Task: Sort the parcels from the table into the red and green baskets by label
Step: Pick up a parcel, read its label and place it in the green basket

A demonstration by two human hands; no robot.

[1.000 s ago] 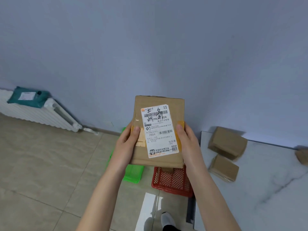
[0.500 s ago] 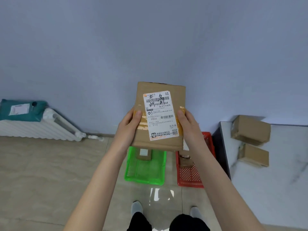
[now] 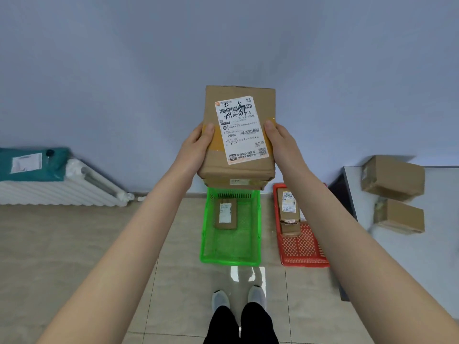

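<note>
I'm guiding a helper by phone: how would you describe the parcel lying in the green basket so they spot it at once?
On the tiled floor by the wall, the green basket stands left of the red basket. Toward its far end lies a small flat brown parcel, white label up. It is the only parcel inside green mesh; the held parcel is up in the air.

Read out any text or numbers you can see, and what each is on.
"P804": white label on the held parcel.
"青岛", seemingly: handwritten across its top.
Its fine print, and the labels on the green-basket parcel, the red-basket parcel and the teal bag: too small to read.
</note>
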